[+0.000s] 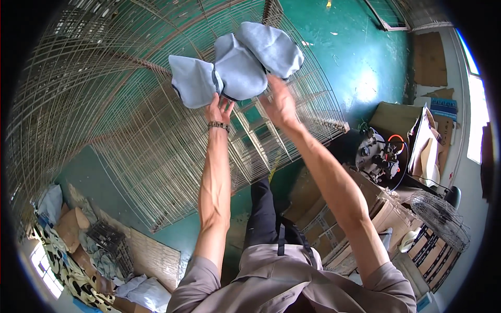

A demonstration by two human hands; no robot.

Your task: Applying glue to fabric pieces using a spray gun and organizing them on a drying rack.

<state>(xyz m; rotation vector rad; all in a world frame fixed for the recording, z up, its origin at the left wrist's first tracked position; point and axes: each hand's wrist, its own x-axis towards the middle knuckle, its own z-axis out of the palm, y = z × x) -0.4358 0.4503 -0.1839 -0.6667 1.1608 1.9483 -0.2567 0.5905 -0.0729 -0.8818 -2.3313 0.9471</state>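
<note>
Three rounded, light blue-grey fabric pieces with dark edging lie side by side on a wire rack. My left hand [219, 111] is at the lower right edge of the left fabric piece [193, 81], its fingers apart and the fingertips touching or close to the dark edging. A dark bracelet [218, 125] circles that wrist. The middle fabric piece [240, 73] lies between my two hands. Slightly blurred, my right hand [282, 106] is just below the right fabric piece [272, 49], thumb and fingers spread, with nothing visible in it.
The wire rack [172, 172] spreads under my hands, with curved wire panels [68, 83] rising at left. A machine with an orange hose [374, 155], a fan [440, 219] and cardboard boxes [365, 203] stand at right. A crate [107, 237] and bags [148, 295] lie lower left on green floor.
</note>
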